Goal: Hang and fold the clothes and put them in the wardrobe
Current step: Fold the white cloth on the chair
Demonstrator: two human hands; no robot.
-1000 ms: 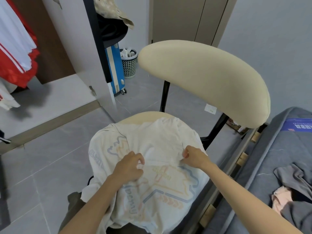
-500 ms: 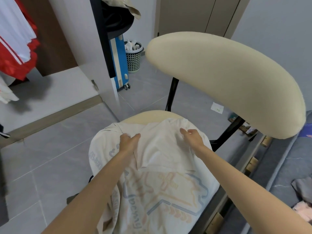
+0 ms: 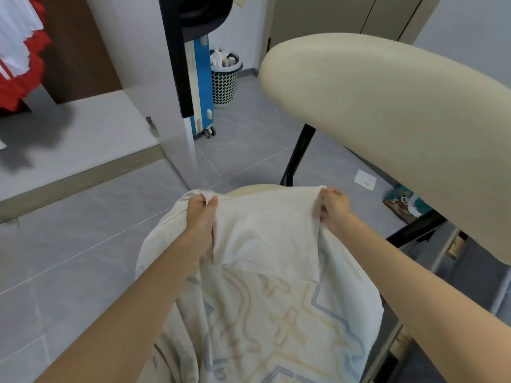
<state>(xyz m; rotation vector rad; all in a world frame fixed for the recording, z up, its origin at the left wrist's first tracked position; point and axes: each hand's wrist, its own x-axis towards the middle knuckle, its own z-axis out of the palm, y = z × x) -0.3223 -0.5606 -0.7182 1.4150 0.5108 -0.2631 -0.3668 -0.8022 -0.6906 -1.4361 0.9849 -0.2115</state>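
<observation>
Both hands, left hand (image 3: 201,214) and right hand (image 3: 333,207), are gripping the shirt (image 3: 265,272) (pastel print) over the chair (image 3: 387,111); grey floor (image 3: 83,258) is lying beyond.

Both my arms stretch forward, my left hand (image 3: 200,214) and right hand (image 3: 333,207) level and apart, each pinching the far edge of the shirt (image 3: 265,233).

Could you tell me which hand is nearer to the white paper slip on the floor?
Right. The right hand grips the T-shirt just left of the paper slip; the left hand grips it farther left.
</observation>
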